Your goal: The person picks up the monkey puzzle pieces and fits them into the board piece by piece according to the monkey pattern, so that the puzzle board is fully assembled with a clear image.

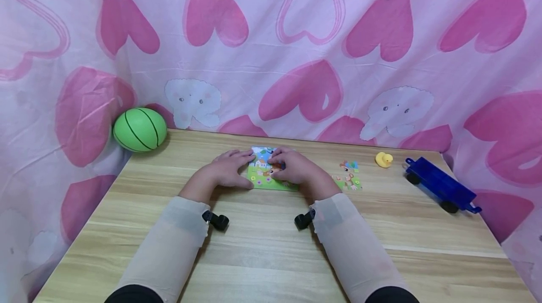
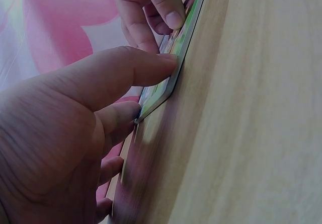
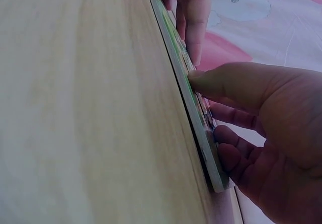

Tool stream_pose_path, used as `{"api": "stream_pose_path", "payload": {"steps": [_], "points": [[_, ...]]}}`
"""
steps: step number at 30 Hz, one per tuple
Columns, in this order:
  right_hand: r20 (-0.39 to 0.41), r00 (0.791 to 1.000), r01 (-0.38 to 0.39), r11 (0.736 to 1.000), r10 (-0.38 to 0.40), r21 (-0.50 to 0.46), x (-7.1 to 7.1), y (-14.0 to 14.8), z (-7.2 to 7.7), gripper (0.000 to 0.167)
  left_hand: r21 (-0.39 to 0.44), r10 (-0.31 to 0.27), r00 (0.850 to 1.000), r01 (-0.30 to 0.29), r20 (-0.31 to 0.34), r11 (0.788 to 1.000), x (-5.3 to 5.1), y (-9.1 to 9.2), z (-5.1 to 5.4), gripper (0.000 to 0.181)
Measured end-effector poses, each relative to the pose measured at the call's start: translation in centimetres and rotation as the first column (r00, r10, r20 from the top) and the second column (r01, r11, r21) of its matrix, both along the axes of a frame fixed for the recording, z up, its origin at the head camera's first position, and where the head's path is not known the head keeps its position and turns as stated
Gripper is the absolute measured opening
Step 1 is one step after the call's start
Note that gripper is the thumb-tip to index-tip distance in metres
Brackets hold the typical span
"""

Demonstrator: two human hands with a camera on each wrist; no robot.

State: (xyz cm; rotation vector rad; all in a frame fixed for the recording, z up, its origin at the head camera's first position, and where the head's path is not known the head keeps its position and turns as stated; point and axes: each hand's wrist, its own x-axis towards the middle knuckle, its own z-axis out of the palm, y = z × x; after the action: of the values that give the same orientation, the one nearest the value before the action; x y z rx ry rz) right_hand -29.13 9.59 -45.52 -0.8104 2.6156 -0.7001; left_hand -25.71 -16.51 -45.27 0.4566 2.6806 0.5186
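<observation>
A colourful puzzle board lies flat on the wooden table, partly covered by both hands. The left hand rests at its left side with fingers spread; in the left wrist view its thumb lies on the board's edge and the fingers are near the corner. On the board's right part is the right hand, thumb and fingertips on the picture. In the right wrist view that hand has its thumb on the board; whether it pinches a piece is hidden.
Loose puzzle pieces lie right of the board. Farther right are a yellow duck and a blue toy trailer. A green ball sits at the table's back left corner. A pink heart-patterned cloth hangs behind.
</observation>
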Motion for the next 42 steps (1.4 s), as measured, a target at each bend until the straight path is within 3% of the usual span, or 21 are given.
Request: {"api": "stream_pose_path", "payload": {"steps": [8, 17, 23, 27, 32, 39, 42], "points": [[0.067, 0.996, 0.055, 0.997, -0.052, -0.045, 0.0, -0.2, 0.2, 0.049, -0.005, -0.008, 1.0, 0.008, -0.004, 1.0, -0.3, 0.0, 0.4, 0.101], [0.08, 0.995, 0.07, 0.996, -0.065, -0.063, 0.0, 0.0, 0.4, 0.054, 0.0, 0.004, 1.0, -0.004, 0.006, 1.0, 0.0, -0.2, 0.0, 0.101], [0.084, 0.987, 0.151, 0.965, -0.135, -0.215, 0.3, 3.1, 2.9, 0.056, 0.009, 0.001, 1.0, -0.001, -0.003, 1.0, 0.1, -0.1, -0.3, 0.101], [0.033, 0.977, 0.212, 0.94, -0.211, -0.267, 0.6, 6.6, 4.2, 0.051, 0.012, 0.008, 1.0, -0.008, -0.001, 1.0, 0.2, 0.0, -0.2, 0.101], [0.009, 0.946, 0.319, 0.921, -0.325, -0.223, 1.0, 11.8, 4.5, 0.048, 0.011, 0.008, 1.0, -0.008, 0.005, 1.0, 0.2, 0.0, -0.1, 0.101], [0.057, 0.884, 0.468, 0.871, -0.464, -0.152, 1.9, 17.8, 4.5, 0.064, 0.01, 0.008, 1.0, -0.008, 0.004, 1.0, 0.2, 0.0, -0.1, 0.101], [0.101, 0.86, 0.511, 0.847, -0.501, -0.149, 2.1, 19.3, 3.9, 0.068, 0.011, 0.005, 1.0, -0.005, 0.002, 1.0, 0.1, 0.0, -0.1, 0.101]]}}
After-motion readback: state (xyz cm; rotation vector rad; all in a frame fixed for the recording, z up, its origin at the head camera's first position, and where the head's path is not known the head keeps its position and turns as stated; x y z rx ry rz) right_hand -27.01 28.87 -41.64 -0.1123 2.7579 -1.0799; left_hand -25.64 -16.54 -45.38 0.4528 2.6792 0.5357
